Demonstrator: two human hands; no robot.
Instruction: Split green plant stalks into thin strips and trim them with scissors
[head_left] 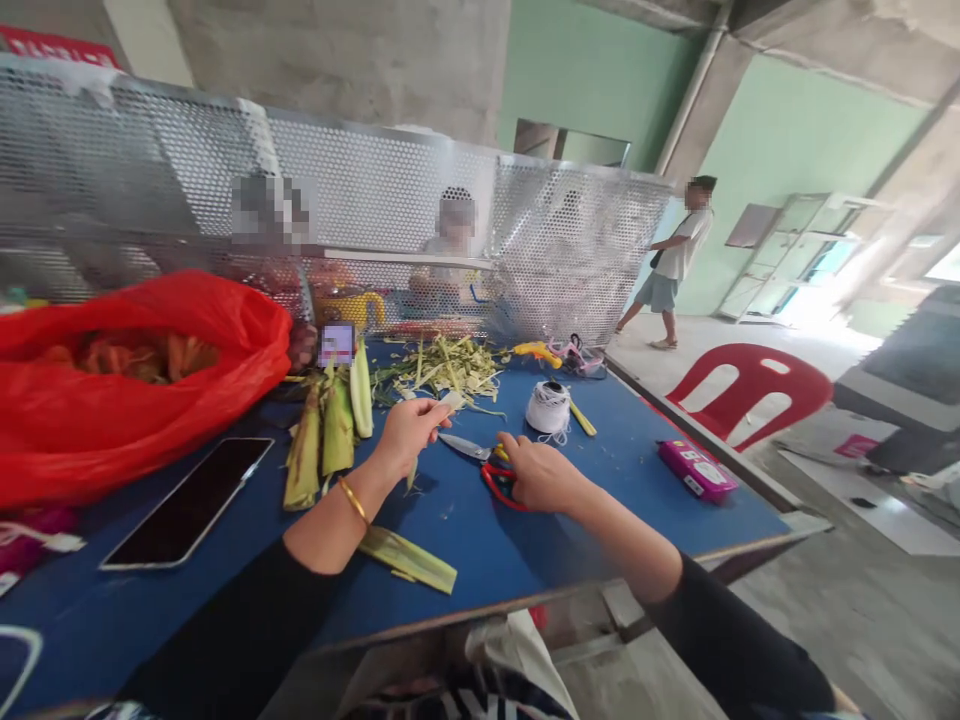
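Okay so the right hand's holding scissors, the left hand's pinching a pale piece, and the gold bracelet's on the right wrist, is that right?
Not quite: the head view shows the gold bracelet on the left wrist, not the right. The right hand does hold the scissors, and the left hand pinches a pale piece.

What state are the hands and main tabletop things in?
Left hand: pinching pale flat plant strip
Right hand: gripping red-handled metal scissors
Scissors: held, blade gap unclear
Red plastic bag: mouth open
Black rectangular phone: flat, screen dark
White thread spool: upright, thread trailing
Thin green shavings: heaped
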